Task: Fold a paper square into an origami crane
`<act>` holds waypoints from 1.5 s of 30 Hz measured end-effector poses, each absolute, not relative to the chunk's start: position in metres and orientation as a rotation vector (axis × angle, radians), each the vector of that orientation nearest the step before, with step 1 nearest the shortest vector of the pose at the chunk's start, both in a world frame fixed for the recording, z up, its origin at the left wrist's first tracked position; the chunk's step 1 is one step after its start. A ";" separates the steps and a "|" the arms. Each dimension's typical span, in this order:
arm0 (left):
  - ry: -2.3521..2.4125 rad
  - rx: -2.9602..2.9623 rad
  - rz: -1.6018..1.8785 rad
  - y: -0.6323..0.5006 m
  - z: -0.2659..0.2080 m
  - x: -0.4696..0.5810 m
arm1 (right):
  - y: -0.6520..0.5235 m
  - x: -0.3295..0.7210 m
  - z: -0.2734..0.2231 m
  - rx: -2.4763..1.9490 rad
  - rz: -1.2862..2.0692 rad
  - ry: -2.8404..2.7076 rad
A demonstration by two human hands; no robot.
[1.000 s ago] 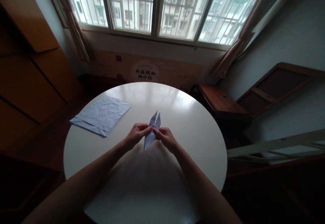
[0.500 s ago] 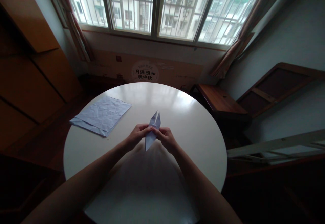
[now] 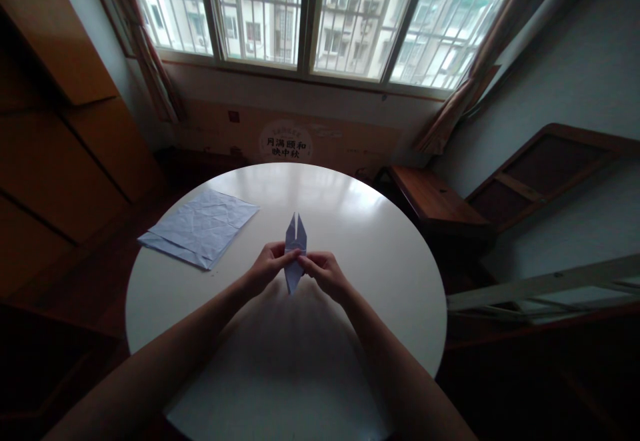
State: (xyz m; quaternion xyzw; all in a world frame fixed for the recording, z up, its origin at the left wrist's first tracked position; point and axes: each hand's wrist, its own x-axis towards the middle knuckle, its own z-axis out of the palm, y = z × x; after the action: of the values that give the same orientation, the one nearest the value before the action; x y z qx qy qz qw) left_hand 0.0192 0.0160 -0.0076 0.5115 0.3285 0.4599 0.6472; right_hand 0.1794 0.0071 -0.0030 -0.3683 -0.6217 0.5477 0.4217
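Observation:
Between my hands is a small folded paper (image 3: 295, 234), pale bluish, long and narrow. Two points with a slit between them face away from me, and a single point faces toward me. My left hand (image 3: 271, 262) grips its left side, thumb pressed across the middle. From the other side my right hand (image 3: 324, 269) pinches its right edge, the thumb near the left thumb. The fingers behind the paper are partly hidden. Creased paper sheets (image 3: 203, 226) lie in a flat stack at the table's left, apart from both hands.
The round white table (image 3: 390, 254) spreads under my arms. Behind it a printed tan panel (image 3: 340, 131) runs below a barred window (image 3: 265, 14). A wooden bench (image 3: 435, 198) stands at the right, and a wooden cabinet (image 3: 95, 141) at the left.
The folded paper has turned slightly, its split end swinging left, so it now points nearly straight away from me. Both hands keep their hold. The stacked sheets stay put.

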 end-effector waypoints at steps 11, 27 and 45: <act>0.777 1.158 1.087 0.016 -0.005 0.018 | 0.008 0.179 -0.004 -0.950 1.322 -1.551; 0.764 1.084 1.040 0.021 -0.012 0.017 | 0.011 0.180 -0.010 -0.984 1.259 -1.523; 0.833 1.050 0.999 0.021 -0.014 0.017 | 0.013 0.178 -0.011 -0.933 1.374 -1.351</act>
State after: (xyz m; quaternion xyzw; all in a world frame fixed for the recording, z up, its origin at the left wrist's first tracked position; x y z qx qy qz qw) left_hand 0.0169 0.0206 -0.0141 0.4659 0.3698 0.4433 0.6706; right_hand 0.1782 0.0126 -0.0111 -0.3824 -0.5538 0.5632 0.4795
